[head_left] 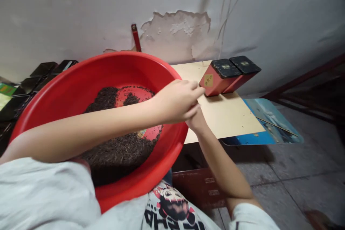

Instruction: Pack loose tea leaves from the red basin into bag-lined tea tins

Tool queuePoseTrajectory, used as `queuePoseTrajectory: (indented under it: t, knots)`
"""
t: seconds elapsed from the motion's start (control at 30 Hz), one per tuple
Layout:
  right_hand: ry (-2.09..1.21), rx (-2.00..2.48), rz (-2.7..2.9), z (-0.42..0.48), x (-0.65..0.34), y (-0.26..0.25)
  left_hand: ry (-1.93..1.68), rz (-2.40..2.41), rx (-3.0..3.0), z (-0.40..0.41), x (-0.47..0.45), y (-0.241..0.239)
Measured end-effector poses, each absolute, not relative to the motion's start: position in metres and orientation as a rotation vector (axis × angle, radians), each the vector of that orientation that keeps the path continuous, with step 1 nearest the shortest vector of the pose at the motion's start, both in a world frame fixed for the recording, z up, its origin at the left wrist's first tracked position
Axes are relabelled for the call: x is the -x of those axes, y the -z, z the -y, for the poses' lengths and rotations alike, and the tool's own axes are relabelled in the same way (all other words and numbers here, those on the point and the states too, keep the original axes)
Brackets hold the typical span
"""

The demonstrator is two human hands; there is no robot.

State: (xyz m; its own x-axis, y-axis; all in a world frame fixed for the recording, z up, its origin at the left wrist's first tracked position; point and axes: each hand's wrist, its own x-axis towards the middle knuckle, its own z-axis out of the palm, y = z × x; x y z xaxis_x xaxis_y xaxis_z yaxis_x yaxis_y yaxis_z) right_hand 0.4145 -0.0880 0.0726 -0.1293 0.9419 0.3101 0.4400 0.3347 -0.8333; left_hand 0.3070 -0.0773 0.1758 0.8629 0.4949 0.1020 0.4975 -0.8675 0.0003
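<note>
My left hand (179, 100) reaches across the large red basin (172, 156) to its right rim. Its fingers are curled and meet my right hand (194, 116), which comes up from the lower right. The two hands touch. My right hand's fingers are mostly hidden behind the left, and anything between the hands does not show. Dark, dry shredded leaves (124, 151), looking like loose tea, lie in the basin, heaped towards me. Just beyond the hands, two red tins with black lids, a nearer tin (215, 81) and a farther tin (237, 82), stand side by side.
The tins stand on a pale board (223, 118), over a blue picture-printed sheet (280, 122) with a thin stick (277, 126) on it. More black-lidded tins (32, 82) crowd the left side. Behind is a peeling wall (107, 18).
</note>
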Motion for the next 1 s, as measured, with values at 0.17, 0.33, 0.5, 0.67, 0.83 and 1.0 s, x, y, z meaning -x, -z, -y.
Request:
queuePoseTrajectory:
  t: [0.17, 0.33, 0.5, 0.67, 0.83, 1.0]
  knots:
    - [-1.07, 0.957, 2.043, 0.108, -0.37, -0.1, 0.266, 1.344, 2.985, 0.099, -0.189, -0.173]
    - [-1.06, 1.002, 2.539, 0.125, -0.333, -0.105, 0.51, 1.78, 2.791, 0.141, -0.087, -0.16]
    - [-0.981, 1.004, 2.889, 0.145, -0.302, -0.107, 0.89, 2.015, 2.289, 0.173, -0.004, -0.144]
    - [-0.809, 1.221, 3.063, 0.15, -0.28, -0.102, 1.131, 1.917, 1.555, 0.183, 0.079, -0.107]
    - [-0.658, 1.23, 3.266, 0.143, -0.248, -0.104, 0.547, 2.29, 1.654, 0.179, 0.13, -0.075]
    - [-0.646, 1.18, 3.352, 0.132, -0.219, -0.099, 0.165, 2.408, 1.742, 0.179, 0.138, -0.047]
